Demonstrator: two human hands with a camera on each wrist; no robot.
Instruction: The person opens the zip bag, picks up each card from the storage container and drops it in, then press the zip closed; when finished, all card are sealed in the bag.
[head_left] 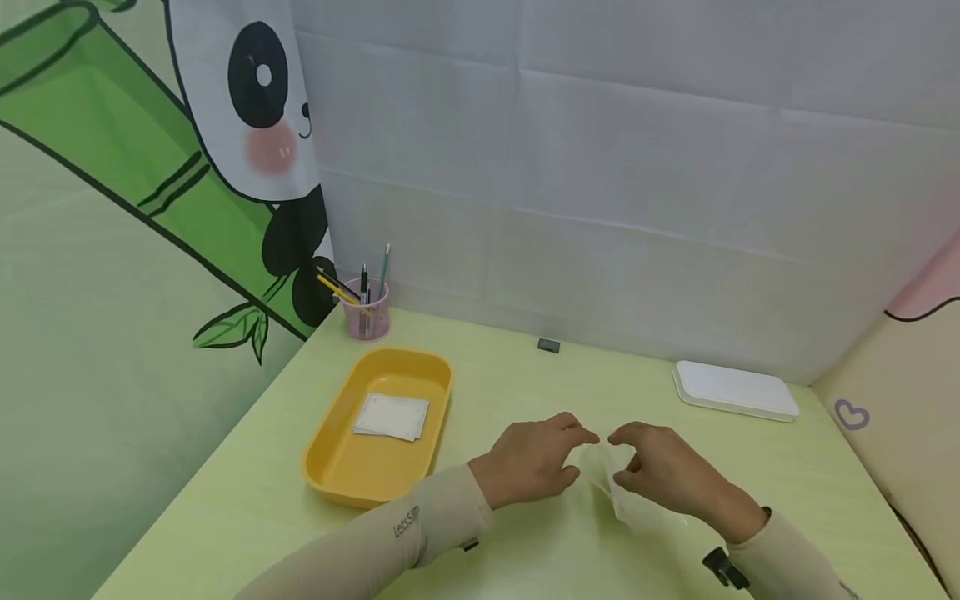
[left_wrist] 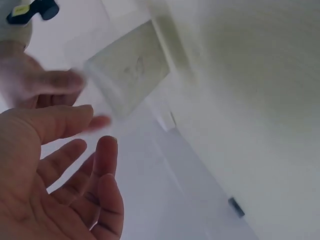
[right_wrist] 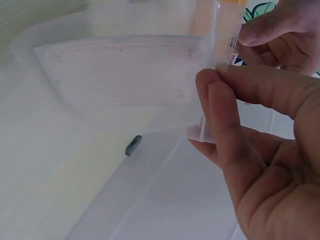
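Note:
Both hands meet over the middle of the pale green table [head_left: 525, 367]. My right hand [head_left: 617, 458] pinches one edge of a clear plastic pouch [head_left: 622, 500] between thumb and fingers; the right wrist view shows the right hand [right_wrist: 205, 107] holding the pouch [right_wrist: 125, 70] up off the table. My left hand [head_left: 585, 454] is beside the pouch's other edge. In the left wrist view the left hand [left_wrist: 95, 131] has its thumb and fingers spread apart and relaxed, just short of the pouch [left_wrist: 127, 70]. Whether the pouch holds anything is unclear.
A yellow tray [head_left: 330, 467] stands to the left with a white flat packet [head_left: 392, 415] in it. A pink pen cup [head_left: 367, 315] is at the back left, a white flat tray [head_left: 735, 390] at the back right, and a small dark block [head_left: 548, 345] by the wall.

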